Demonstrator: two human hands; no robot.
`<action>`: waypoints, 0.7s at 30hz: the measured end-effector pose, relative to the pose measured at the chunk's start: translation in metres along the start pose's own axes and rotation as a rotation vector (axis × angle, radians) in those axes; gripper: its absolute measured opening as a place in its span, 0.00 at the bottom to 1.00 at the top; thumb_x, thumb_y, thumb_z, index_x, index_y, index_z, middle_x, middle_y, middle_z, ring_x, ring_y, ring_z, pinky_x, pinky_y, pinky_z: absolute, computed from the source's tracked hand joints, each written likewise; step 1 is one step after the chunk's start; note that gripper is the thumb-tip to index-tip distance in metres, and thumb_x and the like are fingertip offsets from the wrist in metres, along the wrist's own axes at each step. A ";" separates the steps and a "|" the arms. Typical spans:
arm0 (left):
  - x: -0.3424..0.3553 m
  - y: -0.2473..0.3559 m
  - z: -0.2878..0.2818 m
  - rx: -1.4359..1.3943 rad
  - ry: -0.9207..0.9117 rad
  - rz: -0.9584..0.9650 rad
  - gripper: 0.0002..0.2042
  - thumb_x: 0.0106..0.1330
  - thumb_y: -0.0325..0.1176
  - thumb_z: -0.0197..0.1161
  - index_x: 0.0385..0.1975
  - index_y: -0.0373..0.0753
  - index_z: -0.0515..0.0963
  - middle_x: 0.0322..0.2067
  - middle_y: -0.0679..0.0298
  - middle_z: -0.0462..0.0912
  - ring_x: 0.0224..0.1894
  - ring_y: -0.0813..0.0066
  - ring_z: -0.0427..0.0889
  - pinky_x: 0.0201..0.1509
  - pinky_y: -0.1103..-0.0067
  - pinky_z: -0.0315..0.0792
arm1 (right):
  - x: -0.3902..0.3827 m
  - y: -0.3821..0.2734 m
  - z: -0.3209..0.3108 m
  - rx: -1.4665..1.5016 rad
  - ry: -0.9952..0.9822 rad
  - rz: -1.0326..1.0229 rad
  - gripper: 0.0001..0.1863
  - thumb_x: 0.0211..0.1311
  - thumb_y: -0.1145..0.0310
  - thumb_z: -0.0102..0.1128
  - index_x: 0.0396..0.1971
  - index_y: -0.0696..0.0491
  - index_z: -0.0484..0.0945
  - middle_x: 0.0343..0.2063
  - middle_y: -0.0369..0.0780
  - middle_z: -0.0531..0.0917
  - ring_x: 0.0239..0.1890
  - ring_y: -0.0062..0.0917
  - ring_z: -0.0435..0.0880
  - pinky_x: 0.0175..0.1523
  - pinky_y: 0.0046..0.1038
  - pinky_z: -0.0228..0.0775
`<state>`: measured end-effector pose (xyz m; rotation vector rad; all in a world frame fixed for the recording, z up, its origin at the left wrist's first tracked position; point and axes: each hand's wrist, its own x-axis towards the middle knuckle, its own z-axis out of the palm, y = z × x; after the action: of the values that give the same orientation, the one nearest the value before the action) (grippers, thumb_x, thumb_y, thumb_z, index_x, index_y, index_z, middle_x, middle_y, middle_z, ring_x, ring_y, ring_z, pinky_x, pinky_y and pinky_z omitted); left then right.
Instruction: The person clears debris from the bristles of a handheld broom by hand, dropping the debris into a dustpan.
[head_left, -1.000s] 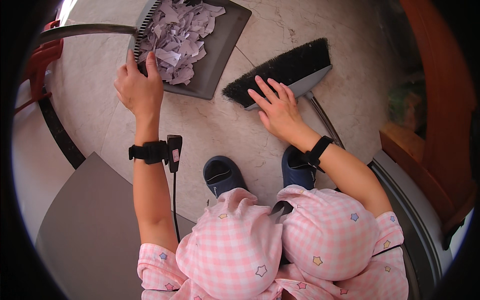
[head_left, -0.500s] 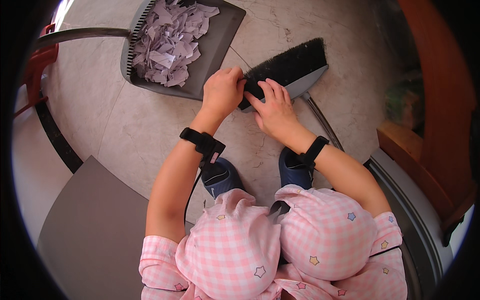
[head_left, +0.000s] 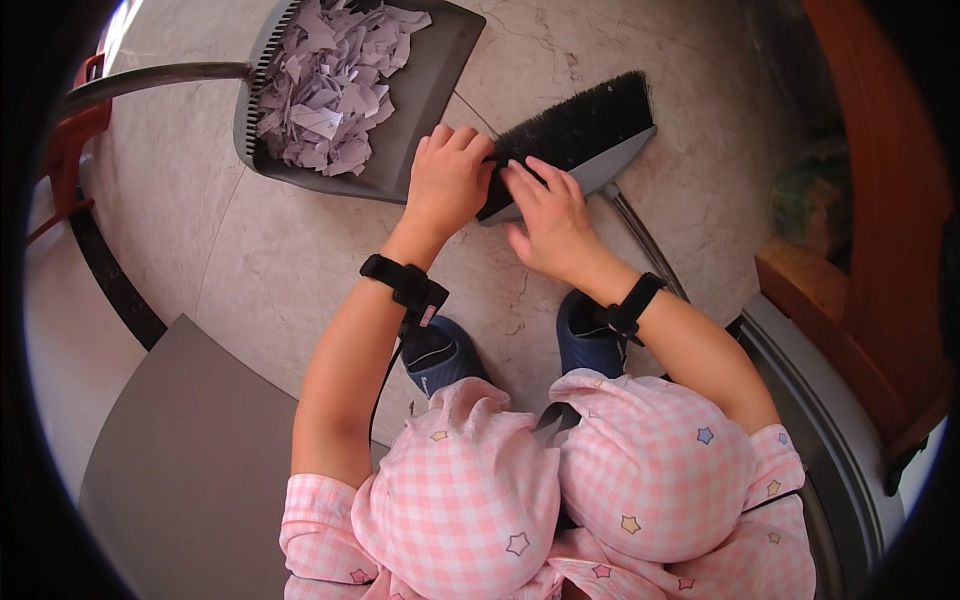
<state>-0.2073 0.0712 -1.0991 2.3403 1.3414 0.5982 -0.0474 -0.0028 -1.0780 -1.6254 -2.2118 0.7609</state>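
Observation:
A broom [head_left: 585, 125] lies bristles up on the floor, its black bristles set in a grey head and its metal handle running toward the lower right. My right hand [head_left: 552, 212] grips the left end of the head, fingers over the bristles and thumb at the grey edge. Against the same end, my left hand [head_left: 448, 185] is closed with curled fingers; whatever its fingertips pinch is hidden. Just left of that hand sits a grey dustpan [head_left: 425, 110] with a toothed rim. Torn paper scraps [head_left: 325, 95] are heaped inside it.
The dustpan's handle [head_left: 155, 80] reaches left toward a red plastic object [head_left: 72, 150]. A grey panel [head_left: 190, 420] covers the lower left. Wooden furniture [head_left: 880, 230] stands at the right, beside a grey rail [head_left: 815, 420]. My slippered feet [head_left: 445, 355] rest below my hands.
My left hand has shifted slightly up, its fingers lifted a little. My right fingers have moved over the bristles. The dustpan has slid slightly left in view.

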 end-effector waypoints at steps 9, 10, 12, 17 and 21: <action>0.023 -0.002 0.007 -0.031 -0.009 0.019 0.07 0.48 0.30 0.69 0.20 0.41 0.75 0.25 0.67 0.76 0.31 0.63 0.72 0.36 0.72 0.68 | 0.012 0.018 -0.006 0.067 0.015 0.058 0.35 0.47 0.66 0.63 0.57 0.64 0.64 0.52 0.51 0.74 0.61 0.43 0.65 0.65 0.41 0.52; 0.026 -0.003 0.007 -0.013 0.030 0.107 0.07 0.49 0.30 0.69 0.22 0.41 0.75 0.25 0.67 0.76 0.30 0.63 0.72 0.36 0.72 0.68 | 0.013 0.020 -0.005 0.058 0.016 0.052 0.36 0.47 0.67 0.63 0.57 0.64 0.63 0.52 0.51 0.74 0.61 0.43 0.65 0.65 0.41 0.52; 0.028 -0.005 0.007 -0.039 -0.022 0.036 0.08 0.49 0.29 0.68 0.24 0.42 0.74 0.24 0.67 0.76 0.30 0.64 0.72 0.35 0.72 0.67 | 0.015 0.020 -0.004 0.066 0.017 0.054 0.35 0.47 0.67 0.62 0.57 0.64 0.63 0.52 0.51 0.74 0.62 0.43 0.64 0.66 0.41 0.51; 0.027 -0.009 0.012 -0.032 -0.106 0.097 0.08 0.53 0.28 0.65 0.29 0.43 0.72 0.23 0.68 0.77 0.29 0.66 0.74 0.34 0.72 0.65 | 0.018 0.028 0.002 0.108 0.094 0.053 0.37 0.47 0.68 0.61 0.59 0.64 0.61 0.54 0.51 0.73 0.63 0.42 0.62 0.67 0.42 0.48; 0.028 -0.009 0.022 -0.166 -0.044 -0.167 0.07 0.56 0.29 0.64 0.32 0.42 0.72 0.21 0.68 0.78 0.26 0.67 0.76 0.34 0.73 0.64 | 0.018 0.035 0.007 0.100 0.072 0.019 0.39 0.47 0.69 0.61 0.61 0.63 0.57 0.58 0.51 0.67 0.65 0.42 0.60 0.68 0.43 0.46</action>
<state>-0.1889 0.0973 -1.1170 2.0745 1.3936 0.5801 -0.0292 0.0202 -1.1051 -1.6028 -2.0780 0.7922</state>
